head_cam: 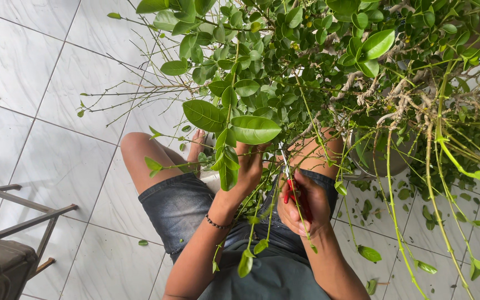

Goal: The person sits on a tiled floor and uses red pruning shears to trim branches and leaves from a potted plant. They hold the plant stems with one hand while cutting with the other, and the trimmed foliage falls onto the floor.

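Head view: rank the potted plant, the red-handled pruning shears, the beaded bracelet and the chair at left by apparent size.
1. potted plant, filling the upper frame
2. chair, cut off by the frame edge
3. red-handled pruning shears, mostly hidden in the right hand
4. beaded bracelet

A metal-framed chair point(6, 244) stands on white floor tiles point(40, 111) strewn with fallen leaves point(369, 253).

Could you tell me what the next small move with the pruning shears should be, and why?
Probably close the pruning shears on the thin stem. The left hand grips that leafy stem just beside the blades, and the right hand holds the red handles with the tips pointing up at it.
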